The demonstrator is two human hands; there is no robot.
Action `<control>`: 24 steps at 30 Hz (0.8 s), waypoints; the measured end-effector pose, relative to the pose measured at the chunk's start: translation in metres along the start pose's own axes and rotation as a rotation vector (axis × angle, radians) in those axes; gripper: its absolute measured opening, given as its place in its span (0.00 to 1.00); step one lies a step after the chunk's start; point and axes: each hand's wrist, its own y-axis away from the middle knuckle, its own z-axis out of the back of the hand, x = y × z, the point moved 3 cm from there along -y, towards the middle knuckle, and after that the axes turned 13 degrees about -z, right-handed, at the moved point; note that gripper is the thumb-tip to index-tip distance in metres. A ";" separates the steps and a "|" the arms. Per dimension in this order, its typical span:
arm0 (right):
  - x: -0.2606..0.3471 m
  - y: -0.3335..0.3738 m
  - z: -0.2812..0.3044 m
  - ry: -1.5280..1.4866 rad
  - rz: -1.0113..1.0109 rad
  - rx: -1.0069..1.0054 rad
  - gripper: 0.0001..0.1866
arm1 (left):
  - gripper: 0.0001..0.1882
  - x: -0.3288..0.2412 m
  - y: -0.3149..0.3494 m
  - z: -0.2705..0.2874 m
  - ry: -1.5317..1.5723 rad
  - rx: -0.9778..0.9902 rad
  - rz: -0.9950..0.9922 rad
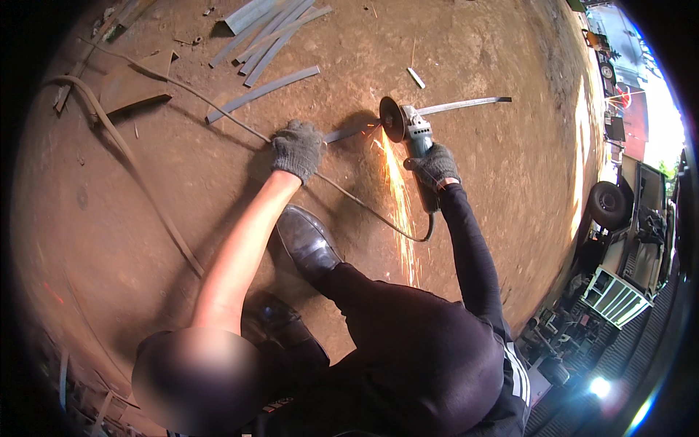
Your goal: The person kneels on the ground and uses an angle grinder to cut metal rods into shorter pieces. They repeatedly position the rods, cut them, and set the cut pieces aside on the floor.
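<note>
My left hand (298, 150), in a grey knit glove, is closed around one end of a narrow metal bar (345, 134) low over the dirt floor. My right hand (435, 166), gloved alike, grips the body of an angle grinder (420, 137). The grinder's dark disc (393, 119) meets the bar, and orange sparks (397, 189) stream from there toward me. Past the disc, a lighter metal length (470, 105) runs out to the right; the grinder hides whether it joins the bar. The grinder's cord (364, 206) loops left and passes by my left hand.
Several cut metal strips (271, 38) lie at the upper left, with a single strip (262, 94) closer. A bent metal plate (138, 84) and a thick hose (120, 142) are farther left. My shoe (306, 240) stands near the sparks. A wheel (609, 205) is at the right.
</note>
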 end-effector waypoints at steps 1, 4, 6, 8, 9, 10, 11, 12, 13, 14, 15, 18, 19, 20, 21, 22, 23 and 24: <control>-0.004 0.001 0.000 -0.003 0.026 0.012 0.32 | 0.15 -0.002 -0.002 0.002 0.003 0.011 0.002; -0.012 -0.001 0.000 -0.088 0.006 0.081 0.31 | 0.15 -0.006 -0.006 0.009 -0.004 0.034 0.012; -0.004 -0.009 0.000 0.002 0.019 0.023 0.31 | 0.16 -0.007 -0.005 0.007 -0.025 0.042 0.018; 0.006 -0.016 0.000 0.128 0.039 -0.059 0.31 | 0.15 -0.001 -0.005 0.007 0.002 0.007 0.009; 0.004 -0.015 0.000 0.095 0.038 -0.019 0.32 | 0.15 0.000 -0.006 0.006 0.017 -0.010 0.005; -0.011 -0.018 0.006 0.073 0.022 0.003 0.33 | 0.15 -0.007 -0.014 0.003 0.022 -0.001 -0.007; -0.009 -0.017 0.001 0.035 0.037 0.056 0.33 | 0.15 -0.002 -0.009 0.003 -0.004 0.028 0.010; -0.009 -0.011 -0.004 -0.053 0.110 0.064 0.34 | 0.15 0.002 -0.005 0.003 -0.029 0.057 0.027; -0.013 -0.014 -0.002 0.034 0.096 0.018 0.34 | 0.15 -0.004 -0.008 0.007 -0.015 0.059 0.030; -0.017 -0.019 -0.001 0.121 0.079 -0.028 0.34 | 0.16 -0.009 -0.011 0.012 -0.001 0.061 0.032; -0.020 -0.025 0.002 0.208 0.061 -0.073 0.34 | 0.16 -0.015 -0.015 0.017 0.014 0.063 0.032; 0.001 -0.019 -0.009 0.059 0.014 0.021 0.34 | 0.13 0.005 -0.003 0.001 -0.057 -0.101 -0.025; 0.006 -0.014 -0.004 0.021 -0.011 0.045 0.34 | 0.13 0.005 -0.004 0.000 -0.030 -0.063 -0.002; 0.008 -0.003 0.003 -0.032 0.011 0.079 0.32 | 0.14 0.002 -0.005 0.002 -0.009 -0.023 0.022; 0.006 -0.001 0.002 -0.054 0.020 0.072 0.32 | 0.15 0.002 -0.006 0.004 0.012 0.018 0.047; -0.001 -0.001 0.002 -0.073 0.024 0.060 0.32 | 0.15 -0.002 -0.008 0.006 0.012 0.014 0.042; -0.006 -0.002 0.002 -0.091 0.028 0.049 0.32 | 0.15 -0.005 -0.009 0.008 0.011 0.010 0.038; -0.010 -0.004 0.002 -0.109 0.033 0.039 0.32 | 0.15 -0.007 -0.010 0.010 0.010 0.007 0.035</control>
